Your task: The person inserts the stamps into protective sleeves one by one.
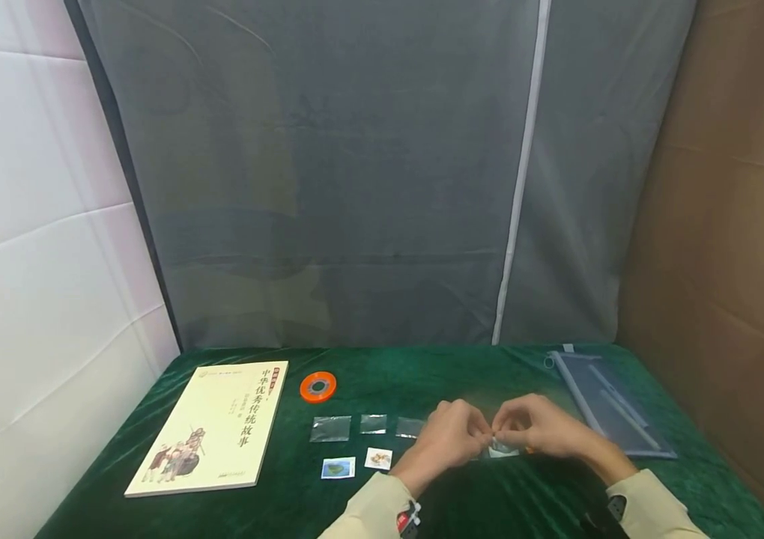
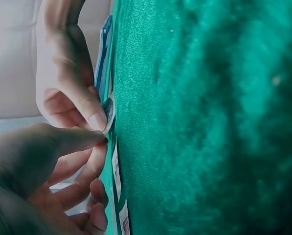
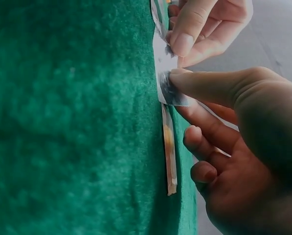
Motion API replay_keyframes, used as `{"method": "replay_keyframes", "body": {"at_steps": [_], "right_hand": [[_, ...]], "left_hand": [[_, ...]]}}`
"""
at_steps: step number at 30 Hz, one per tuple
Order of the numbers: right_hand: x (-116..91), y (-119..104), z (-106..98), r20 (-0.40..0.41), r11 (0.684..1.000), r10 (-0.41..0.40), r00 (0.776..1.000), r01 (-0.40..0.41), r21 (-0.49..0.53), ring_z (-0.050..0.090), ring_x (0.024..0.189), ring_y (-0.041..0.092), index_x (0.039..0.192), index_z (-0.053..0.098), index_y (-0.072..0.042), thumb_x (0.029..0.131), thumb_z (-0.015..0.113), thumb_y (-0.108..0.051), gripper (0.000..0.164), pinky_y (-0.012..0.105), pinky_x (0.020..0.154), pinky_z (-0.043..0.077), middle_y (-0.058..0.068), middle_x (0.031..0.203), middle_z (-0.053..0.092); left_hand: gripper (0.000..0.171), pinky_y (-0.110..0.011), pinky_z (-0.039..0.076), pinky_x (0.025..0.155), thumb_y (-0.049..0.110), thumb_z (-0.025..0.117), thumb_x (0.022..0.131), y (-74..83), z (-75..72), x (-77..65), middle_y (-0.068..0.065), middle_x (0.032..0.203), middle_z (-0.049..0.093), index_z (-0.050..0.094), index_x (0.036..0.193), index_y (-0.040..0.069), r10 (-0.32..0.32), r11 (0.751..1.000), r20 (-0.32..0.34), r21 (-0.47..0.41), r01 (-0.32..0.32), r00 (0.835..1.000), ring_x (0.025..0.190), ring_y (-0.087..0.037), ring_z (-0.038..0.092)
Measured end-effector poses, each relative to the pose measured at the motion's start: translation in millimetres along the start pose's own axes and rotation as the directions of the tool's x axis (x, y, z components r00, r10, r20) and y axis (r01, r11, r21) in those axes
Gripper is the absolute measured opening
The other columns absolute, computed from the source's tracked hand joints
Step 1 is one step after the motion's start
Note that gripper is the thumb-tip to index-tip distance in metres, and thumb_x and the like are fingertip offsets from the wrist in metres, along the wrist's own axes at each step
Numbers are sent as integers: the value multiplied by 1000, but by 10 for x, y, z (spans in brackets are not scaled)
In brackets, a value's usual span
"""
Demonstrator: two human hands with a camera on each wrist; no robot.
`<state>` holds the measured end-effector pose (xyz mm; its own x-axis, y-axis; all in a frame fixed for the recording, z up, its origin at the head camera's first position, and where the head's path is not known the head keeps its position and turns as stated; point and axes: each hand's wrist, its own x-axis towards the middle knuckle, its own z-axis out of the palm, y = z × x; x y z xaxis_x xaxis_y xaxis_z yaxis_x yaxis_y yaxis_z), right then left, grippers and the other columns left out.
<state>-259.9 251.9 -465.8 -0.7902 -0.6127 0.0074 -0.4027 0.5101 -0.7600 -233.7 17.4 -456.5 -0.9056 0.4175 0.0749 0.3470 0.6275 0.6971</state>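
Both hands meet at the right of the green-covered table. My left hand (image 1: 448,436) pinches one edge of a small glossy, see-through plastic bag (image 3: 164,73) between thumb and forefinger. Thumb and forefinger of my right hand (image 1: 538,428) pinch the same bag close beside, fingertips nearly together. Grey and white patches show on the bag in the right wrist view; I cannot tell whether anything is inside. Close below it lies a thin card-like piece (image 3: 169,152) with an orange patch. To the left lie a blue-green stamp (image 1: 338,468) and a pale stamp (image 1: 378,458).
Clear plastic bags (image 1: 331,429) lie in a row behind the stamps. An orange tape roll (image 1: 317,387) is farther back. A cream book (image 1: 210,427) occupies the left side, and a blue-grey zip pouch (image 1: 614,404) the right. Grey fabric (image 1: 382,187) hangs behind the table.
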Motion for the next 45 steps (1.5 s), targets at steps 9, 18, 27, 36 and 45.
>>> {"method": "replay_keyframes", "body": {"at_steps": [9, 18, 27, 36, 45], "right_hand": [[-13, 24, 38, -29, 998, -50, 998, 49, -37, 64, 75, 5, 104, 80, -20, 102, 77, -26, 6, 28, 64, 56, -3, 93, 75], [-16, 8, 54, -50, 997, -67, 997, 65, -47, 61, 78, 4, 103, 80, -20, 101, 79, -26, 6, 27, 68, 53, -2, 92, 73], [-16, 59, 49, -72, 991, -45, 996, 35, -127, 60, 78, 2, 99, 80, -26, 98, 82, -25, 3, 27, 69, 52, -9, 91, 71], [-19, 56, 57, -77, 991, -37, 996, 27, -128, 61, 78, 3, 100, 80, -25, 98, 81, -28, 4, 27, 69, 52, -9, 93, 71], [-32, -33, 56, -147, 989, -92, 985, 73, -130, 62, 67, 3, 102, 79, -20, 99, 81, -28, 8, 28, 60, 56, -4, 94, 70]], "left_hand": [[6, -24, 53, 66, 14, 86, 92, 31, 5, 5, 13, 75, 74, 84, 87, 19, 53, 987, -15, 151, -50, 998, 64, 2, 61], [7, -24, 51, 64, 18, 90, 89, -23, -35, 44, 13, 71, 73, 83, 86, 18, 55, 991, -12, 121, -54, 998, 61, 2, 60], [7, -23, 53, 69, 20, 91, 88, -37, -23, 46, 15, 72, 75, 85, 87, 18, 55, 991, -5, 120, -54, 998, 65, 4, 62], [8, -23, 48, 61, 21, 89, 91, -52, -69, 7, 13, 71, 71, 82, 87, 19, 51, 992, -31, 117, -47, 998, 61, 2, 59], [6, -25, 50, 60, 18, 84, 96, -206, -345, -95, 12, 76, 69, 81, 91, 20, 25, 998, -122, 57, -18, 992, 65, -3, 59]]}}
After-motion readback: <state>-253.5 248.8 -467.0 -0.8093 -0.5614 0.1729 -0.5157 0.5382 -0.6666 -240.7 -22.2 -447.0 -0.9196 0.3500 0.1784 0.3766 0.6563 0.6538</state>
